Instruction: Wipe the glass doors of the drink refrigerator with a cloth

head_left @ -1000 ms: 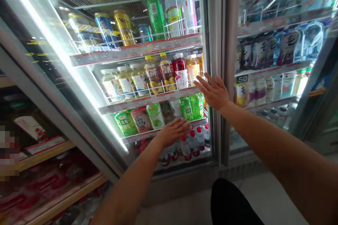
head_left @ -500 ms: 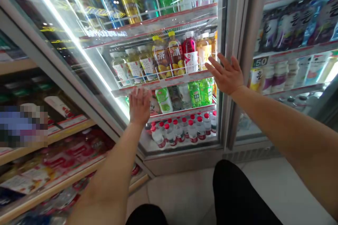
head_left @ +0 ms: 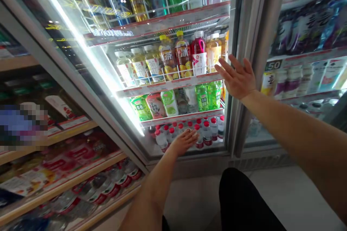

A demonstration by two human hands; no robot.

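Note:
My left hand (head_left: 184, 142) is low against the front of a glass-doored drinks fridge (head_left: 165, 85), in front of a row of red-capped bottles (head_left: 206, 133). It holds nothing, and I cannot tell whether it touches the glass. My right hand (head_left: 237, 78) is raised with its fingers spread, holding nothing, beside the fridge's metal door frame (head_left: 251, 57). Its fingertips are near a red bottle (head_left: 198, 53) and tea bottles (head_left: 153, 65) on the shelf behind the glass. Green-labelled drinks (head_left: 141, 108) fill the shelf below.
Wooden shelves (head_left: 65, 158) at lower left hold packaged goods and water bottles. A second fridge section with purple-labelled bottles (head_left: 303, 29) stands to the right. My dark trouser leg (head_left: 244, 202) and the pale floor (head_left: 295, 195) show at the bottom.
My left hand rose to the shelf rail, then dropped and moved right to the red-capped bottles. My right hand stayed raised by the door frame. The view tilted further down.

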